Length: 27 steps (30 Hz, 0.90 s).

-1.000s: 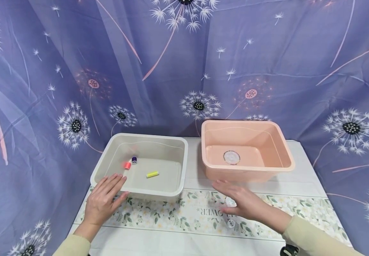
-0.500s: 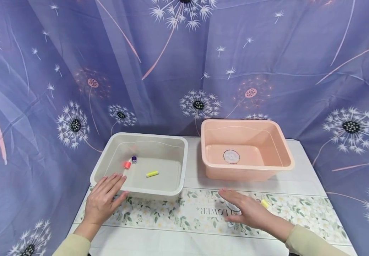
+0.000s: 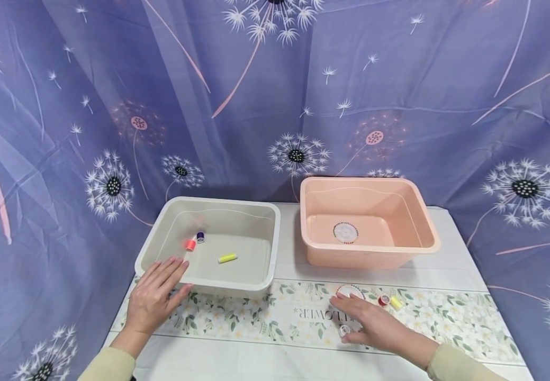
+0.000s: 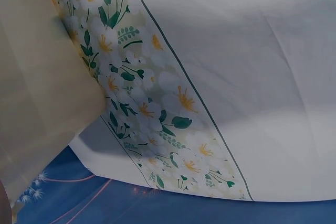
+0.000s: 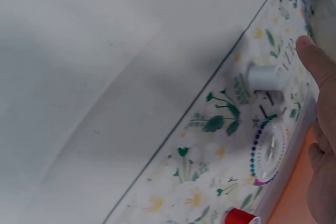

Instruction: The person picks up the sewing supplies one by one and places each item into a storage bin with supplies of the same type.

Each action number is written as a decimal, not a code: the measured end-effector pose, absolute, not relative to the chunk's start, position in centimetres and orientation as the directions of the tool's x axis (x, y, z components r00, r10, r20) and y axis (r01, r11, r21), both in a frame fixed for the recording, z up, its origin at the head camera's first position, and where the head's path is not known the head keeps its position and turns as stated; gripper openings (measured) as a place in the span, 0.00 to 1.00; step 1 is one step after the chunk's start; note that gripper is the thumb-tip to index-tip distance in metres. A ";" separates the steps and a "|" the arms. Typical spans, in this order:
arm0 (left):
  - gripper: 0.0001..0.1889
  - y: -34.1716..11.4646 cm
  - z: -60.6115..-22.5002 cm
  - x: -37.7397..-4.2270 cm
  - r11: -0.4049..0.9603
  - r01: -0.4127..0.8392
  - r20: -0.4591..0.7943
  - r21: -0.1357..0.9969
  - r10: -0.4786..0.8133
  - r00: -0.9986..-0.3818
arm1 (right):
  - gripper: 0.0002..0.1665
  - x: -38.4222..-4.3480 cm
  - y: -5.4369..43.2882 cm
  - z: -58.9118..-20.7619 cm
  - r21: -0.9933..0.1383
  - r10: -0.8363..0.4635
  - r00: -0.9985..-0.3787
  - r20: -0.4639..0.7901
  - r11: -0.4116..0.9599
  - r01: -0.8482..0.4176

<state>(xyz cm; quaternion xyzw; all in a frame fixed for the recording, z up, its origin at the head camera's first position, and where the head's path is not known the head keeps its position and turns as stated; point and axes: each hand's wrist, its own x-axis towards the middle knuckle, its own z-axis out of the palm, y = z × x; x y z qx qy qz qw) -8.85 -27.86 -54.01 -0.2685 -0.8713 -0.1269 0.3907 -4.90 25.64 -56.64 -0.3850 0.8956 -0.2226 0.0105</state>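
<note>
My left hand (image 3: 153, 296) rests at the near left rim of the grey bin (image 3: 275, 254), fingers straight. In that bin lie a red thread spool (image 3: 190, 245), a dark purple spool (image 3: 200, 237) and a yellow spool (image 3: 227, 258). Fingers extended and thumb apart, my right hand (image 3: 375, 324) hovers over the flowered strip beside a white thread spool (image 5: 266, 78), holding nothing. A wheel of colourful pearl-headed pins (image 5: 270, 150) lies just beyond, partly covered by the fingers in the head view. Close by are a red spool (image 3: 384, 300) and a yellow spool (image 3: 396, 302).
A pink bin (image 3: 370, 256) stands behind the right hand, with another pin wheel (image 3: 345, 233) on its floor. Both bins back onto a blue dandelion-print curtain (image 3: 255, 132). The white table covering (image 3: 255, 360) reaches toward the front.
My right hand has moved right and nearer to the body, down toward the white spool. The pin wheel, red spool and yellow spool show more now. The left hand stays in place.
</note>
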 end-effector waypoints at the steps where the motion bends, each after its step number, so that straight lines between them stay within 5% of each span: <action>1: 0.33 -27.9 -54.0 -8.9 0.823 0.568 0.749 0.013 0.368 -0.551 | 0.49 -4.8 25.7 -56.8 -0.399 -0.695 -0.701 0.160 0.604 -0.690; 27: 0.34 -27.7 -54.0 -8.9 0.817 0.576 0.761 0.028 0.357 -0.542 | 0.41 -5.1 26.3 -60.0 -0.320 -0.738 -0.640 0.212 0.567 -0.759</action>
